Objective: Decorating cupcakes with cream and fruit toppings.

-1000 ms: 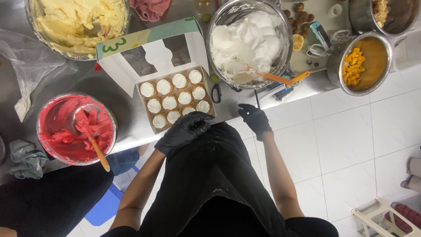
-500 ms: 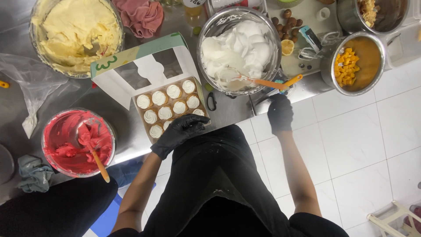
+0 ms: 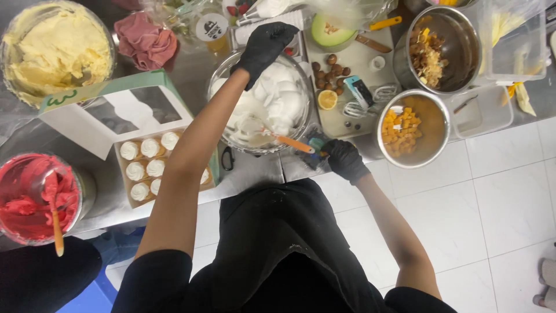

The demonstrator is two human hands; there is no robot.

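Left hand (image 3: 264, 43) reaches over the bowl of white cream (image 3: 263, 101), gloved fingers curled on its far rim. Right hand (image 3: 343, 157), near the bowl's front edge, pinches the orange spatula (image 3: 286, 141) handle. Best steady that bowl firmly and scrape slowly.

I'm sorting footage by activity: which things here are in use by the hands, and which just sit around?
In use:
left hand reaching over the bowl of white cream
right hand at the orange-handled spatula

Lying about:
box of cupcakes
bowl of red cream
bowl of yellow cream
pot of orange cubes
halved melon
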